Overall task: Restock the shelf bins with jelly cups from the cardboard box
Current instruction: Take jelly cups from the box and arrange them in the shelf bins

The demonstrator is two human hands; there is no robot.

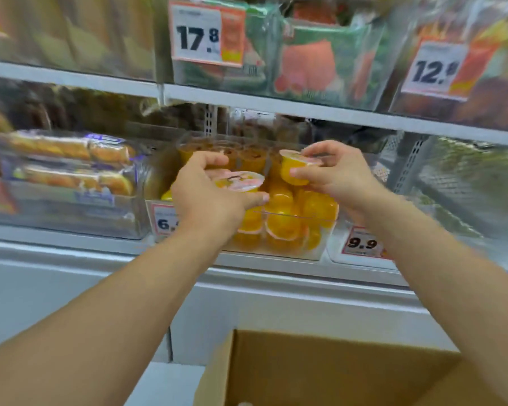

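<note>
My left hand grips an orange jelly cup with a pink-white lid, held over the clear shelf bin. Just to the right, my right hand pinches a second orange jelly cup, tilted, above the same bin. The bin holds several orange jelly cups, stacked up to its front wall and further back. The open cardboard box sits below my arms at the bottom edge; its inside is mostly out of view.
A clear bin of wrapped cakes stands to the left. Price tags 6. and 9.9 hang on the shelf front. The shelf above carries green and red packets with tags 17.8 and 12. A metal mesh divider stands at right.
</note>
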